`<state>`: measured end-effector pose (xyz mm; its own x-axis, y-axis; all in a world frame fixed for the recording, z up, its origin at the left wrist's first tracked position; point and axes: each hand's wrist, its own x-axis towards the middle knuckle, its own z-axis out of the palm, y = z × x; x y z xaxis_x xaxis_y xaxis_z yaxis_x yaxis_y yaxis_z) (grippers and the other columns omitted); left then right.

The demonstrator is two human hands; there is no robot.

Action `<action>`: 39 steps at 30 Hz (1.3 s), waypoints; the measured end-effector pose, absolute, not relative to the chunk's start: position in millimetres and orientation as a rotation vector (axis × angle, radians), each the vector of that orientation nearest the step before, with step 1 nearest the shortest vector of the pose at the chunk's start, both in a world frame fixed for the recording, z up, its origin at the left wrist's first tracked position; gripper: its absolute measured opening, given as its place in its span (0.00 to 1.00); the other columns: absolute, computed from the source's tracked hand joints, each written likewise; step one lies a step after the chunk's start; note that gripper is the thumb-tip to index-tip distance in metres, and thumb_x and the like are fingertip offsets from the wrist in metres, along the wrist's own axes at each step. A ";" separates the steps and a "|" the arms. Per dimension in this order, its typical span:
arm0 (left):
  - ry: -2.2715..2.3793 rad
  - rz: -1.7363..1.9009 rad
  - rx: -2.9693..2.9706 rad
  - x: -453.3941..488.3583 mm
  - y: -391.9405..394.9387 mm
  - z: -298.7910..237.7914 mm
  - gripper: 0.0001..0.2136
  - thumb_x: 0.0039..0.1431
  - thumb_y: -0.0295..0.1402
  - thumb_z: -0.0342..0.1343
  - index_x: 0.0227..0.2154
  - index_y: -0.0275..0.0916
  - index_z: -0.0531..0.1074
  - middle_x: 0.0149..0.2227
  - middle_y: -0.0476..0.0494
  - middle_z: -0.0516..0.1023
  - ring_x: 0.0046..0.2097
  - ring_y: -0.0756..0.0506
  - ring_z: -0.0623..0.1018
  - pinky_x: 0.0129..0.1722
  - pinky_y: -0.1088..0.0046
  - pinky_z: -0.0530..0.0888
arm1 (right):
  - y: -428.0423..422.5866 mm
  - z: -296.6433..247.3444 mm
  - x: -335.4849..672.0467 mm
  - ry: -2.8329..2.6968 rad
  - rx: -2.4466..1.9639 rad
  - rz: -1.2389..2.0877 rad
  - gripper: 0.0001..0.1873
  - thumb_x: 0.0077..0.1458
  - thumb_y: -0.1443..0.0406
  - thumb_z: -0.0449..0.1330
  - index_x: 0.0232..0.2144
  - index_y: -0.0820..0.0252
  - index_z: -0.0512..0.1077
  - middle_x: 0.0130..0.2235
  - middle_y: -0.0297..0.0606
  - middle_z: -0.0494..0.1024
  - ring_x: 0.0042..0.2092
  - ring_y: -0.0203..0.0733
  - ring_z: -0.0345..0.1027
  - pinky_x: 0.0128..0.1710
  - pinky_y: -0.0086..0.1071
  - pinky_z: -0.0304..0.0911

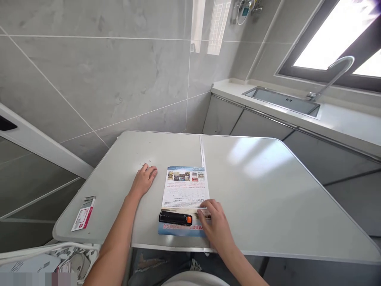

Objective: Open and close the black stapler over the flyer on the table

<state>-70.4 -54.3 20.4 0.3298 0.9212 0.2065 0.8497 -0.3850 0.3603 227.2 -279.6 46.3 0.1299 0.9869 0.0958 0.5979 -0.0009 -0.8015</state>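
Observation:
A printed leaflet (184, 194) with small photos and a blue lower band lies on the grey folding table (256, 206), its print upside down to me. Across its lower part rests a black elongated tool, stapler-like with an orange end (175, 218). My right hand (216, 222) lies over the leaflet's lower right edge, thumb and fingers apart, just right of the black tool. To the left of the leaflet, my left hand (143, 180) touches the tabletop with curled fingers. Something tiny may be between its fingertips. Small dark bits (145, 162) lie just beyond them.
A pink and white packet with metal strips (83, 214) lies near the table's left edge. Below that edge is a white-rimmed basket (74, 254) of items. A counter with a sink (282, 102) and tap (336, 75) stands at the right back; a tiled wall rises behind.

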 end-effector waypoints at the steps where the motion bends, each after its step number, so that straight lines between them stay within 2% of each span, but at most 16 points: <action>1: 1.625 0.565 2.403 -66.8 -54.2 20.1 0.18 0.75 0.44 0.42 0.49 0.46 0.77 0.42 0.43 0.69 0.38 0.43 0.76 0.46 0.63 0.73 | -285.7 43.2 232.5 -1.515 -1.749 0.641 0.04 0.68 0.62 0.55 0.43 0.52 0.70 0.47 0.44 0.74 0.49 0.54 0.69 0.49 0.47 0.67; 5: 1.634 0.533 2.408 -39.7 -54.8 18.1 0.19 0.76 0.41 0.40 0.55 0.46 0.75 0.43 0.42 0.68 0.42 0.41 0.76 0.47 0.61 0.72 | -305.1 33.7 242.1 -1.483 -1.834 0.669 0.06 0.66 0.63 0.57 0.45 0.51 0.70 0.46 0.44 0.74 0.47 0.54 0.71 0.45 0.47 0.70; 8: 1.632 0.494 2.427 -14.8 -53.1 16.8 0.18 0.75 0.42 0.43 0.57 0.46 0.73 0.45 0.40 0.68 0.46 0.39 0.76 0.49 0.59 0.71 | -310.5 29.1 238.0 -1.492 -1.801 0.668 0.11 0.63 0.67 0.56 0.47 0.50 0.69 0.48 0.44 0.73 0.48 0.55 0.71 0.47 0.48 0.71; 13: 1.572 0.427 2.487 2.3 -41.2 17.0 0.12 0.73 0.35 0.47 0.50 0.45 0.74 0.45 0.41 0.69 0.46 0.40 0.75 0.47 0.61 0.71 | -302.3 21.6 231.9 -1.543 -1.752 0.608 0.15 0.59 0.72 0.56 0.46 0.52 0.71 0.50 0.46 0.72 0.52 0.55 0.70 0.51 0.51 0.72; 18: 1.602 0.448 2.454 -21.6 -35.4 16.9 0.09 0.71 0.33 0.50 0.45 0.44 0.75 0.43 0.42 0.67 0.43 0.41 0.75 0.46 0.62 0.72 | -290.4 29.6 236.0 -1.810 -1.741 0.643 0.16 0.59 0.72 0.58 0.47 0.52 0.74 0.52 0.46 0.73 0.53 0.54 0.70 0.50 0.48 0.73; 20: 1.580 0.531 2.412 -33.6 -37.2 17.3 0.09 0.71 0.32 0.50 0.48 0.44 0.74 0.43 0.43 0.66 0.42 0.42 0.74 0.47 0.62 0.73 | -288.0 34.3 238.2 -1.952 -1.701 0.592 0.19 0.61 0.72 0.57 0.52 0.50 0.74 0.59 0.47 0.71 0.57 0.56 0.68 0.54 0.50 0.71; 23: 1.542 0.788 2.288 -40.0 -38.0 22.1 0.13 0.72 0.29 0.44 0.52 0.44 0.70 0.46 0.42 0.68 0.46 0.43 0.75 0.50 0.63 0.73 | -286.2 36.1 240.2 -2.193 -1.529 0.494 0.23 0.66 0.71 0.54 0.58 0.47 0.72 0.69 0.41 0.64 0.68 0.58 0.58 0.64 0.57 0.60; 26: 1.431 0.895 2.230 -24.8 -29.3 29.7 0.15 0.73 0.27 0.38 0.52 0.43 0.69 0.47 0.41 0.72 0.49 0.43 0.75 0.51 0.65 0.73 | -284.5 34.0 240.3 -2.289 -1.457 0.510 0.21 0.68 0.69 0.53 0.58 0.45 0.72 0.69 0.38 0.67 0.69 0.55 0.57 0.66 0.57 0.55; 30: 1.233 0.735 2.344 17.3 -1.3 34.8 0.14 0.73 0.29 0.46 0.54 0.44 0.72 0.43 0.43 0.80 0.50 0.41 0.75 0.53 0.62 0.72 | -281.2 34.5 239.6 -2.257 -1.491 0.535 0.19 0.66 0.69 0.55 0.55 0.46 0.75 0.68 0.38 0.70 0.68 0.55 0.61 0.64 0.56 0.56; 34: 1.085 0.609 2.443 51.4 29.1 30.8 0.10 0.69 0.28 0.53 0.40 0.44 0.80 0.38 0.44 0.84 0.45 0.41 0.77 0.51 0.62 0.72 | -279.4 38.4 239.2 -2.228 -1.483 0.540 0.18 0.67 0.68 0.55 0.54 0.45 0.76 0.66 0.38 0.72 0.67 0.54 0.62 0.64 0.55 0.56; 36: 1.051 0.601 2.453 60.2 38.9 28.0 0.09 0.65 0.27 0.56 0.37 0.43 0.82 0.38 0.44 0.85 0.44 0.41 0.78 0.49 0.63 0.73 | -279.2 39.6 239.0 -2.206 -1.485 0.547 0.17 0.68 0.67 0.56 0.53 0.44 0.76 0.65 0.36 0.73 0.66 0.53 0.63 0.64 0.54 0.57; 39: 1.032 0.597 2.456 63.9 43.9 27.5 0.08 0.61 0.27 0.61 0.39 0.44 0.83 0.42 0.44 0.86 0.45 0.41 0.79 0.51 0.61 0.74 | -279.3 39.7 239.2 -2.181 -1.490 0.555 0.16 0.68 0.66 0.57 0.53 0.43 0.77 0.64 0.35 0.74 0.66 0.52 0.64 0.64 0.53 0.57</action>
